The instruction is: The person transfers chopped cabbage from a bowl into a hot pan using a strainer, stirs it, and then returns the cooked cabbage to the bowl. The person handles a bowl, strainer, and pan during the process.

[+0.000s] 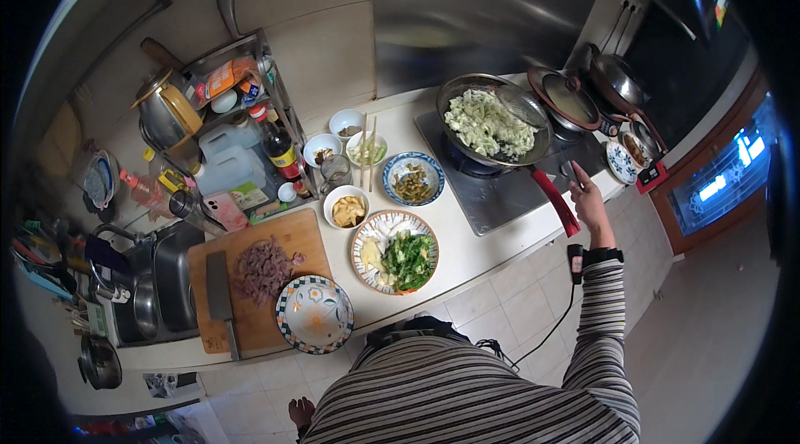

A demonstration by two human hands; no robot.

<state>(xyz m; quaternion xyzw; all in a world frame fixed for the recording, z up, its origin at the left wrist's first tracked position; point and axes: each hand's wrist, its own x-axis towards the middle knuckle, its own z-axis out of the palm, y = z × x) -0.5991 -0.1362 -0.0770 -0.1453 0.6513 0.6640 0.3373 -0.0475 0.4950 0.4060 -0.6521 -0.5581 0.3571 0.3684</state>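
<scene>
My right hand (589,200) is closed around the grey handle of a slotted metal spatula (520,106); part of its shaft is hard to make out. The spatula's head rests over chopped pale-green cabbage (484,125) in a wok (447,90). The wok sits on the left burner, and its red handle (556,203) points towards me, just left of my right hand. Low beside my body, away from the counter, hangs my left hand (301,411), dim and with nothing visible in it.
A lidded pan (565,100) stands right of the wok. On the counter are a plate of greens, ginger and garlic (400,253), several small bowls (347,206) and a cutting board (262,344) with chopped meat (265,269), a cleaver (219,287) and a patterned plate (315,316). A sink (178,284) lies left.
</scene>
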